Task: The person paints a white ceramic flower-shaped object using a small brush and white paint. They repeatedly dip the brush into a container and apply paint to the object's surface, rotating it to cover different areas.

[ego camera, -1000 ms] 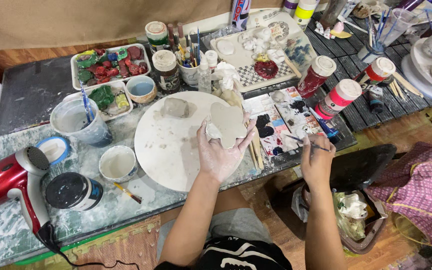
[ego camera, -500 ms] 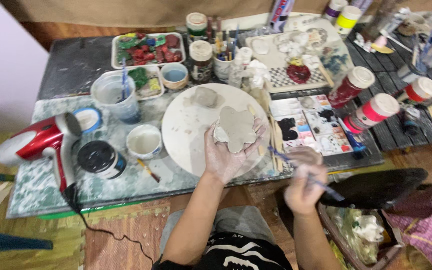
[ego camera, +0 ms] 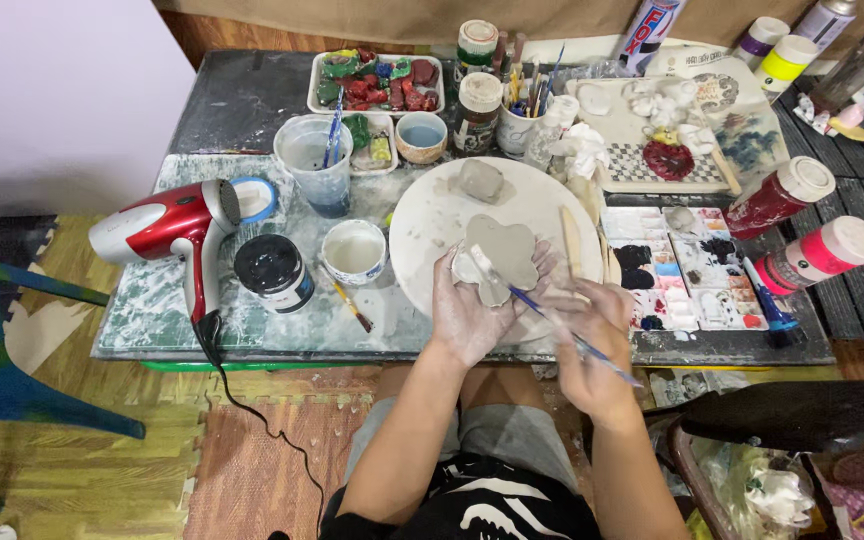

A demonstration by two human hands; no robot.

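Observation:
My left hand (ego camera: 472,310) holds a flat, flower-shaped piece of grey clay (ego camera: 504,250) over the near edge of a round white board (ego camera: 432,215). My right hand (ego camera: 592,335) grips a thin blue-handled paintbrush (ego camera: 552,320), and its tip touches the lower edge of the clay piece. A small lump of grey clay (ego camera: 480,180) lies on the far part of the board. Both hands are smeared with clay.
A red hair dryer (ego camera: 167,228) lies at the left beside a black jar (ego camera: 274,270) and a white cup (ego camera: 354,250). A paint palette (ego camera: 687,270), red squeeze bottles (ego camera: 777,192), a brush cup (ego camera: 524,120) and trays crowd the table. A blue chair (ego camera: 12,350) stands left.
My right hand has come up from beside the table to the clay piece, bringing the brush tip to it. My left hand still holds the clay. The view has shifted left.

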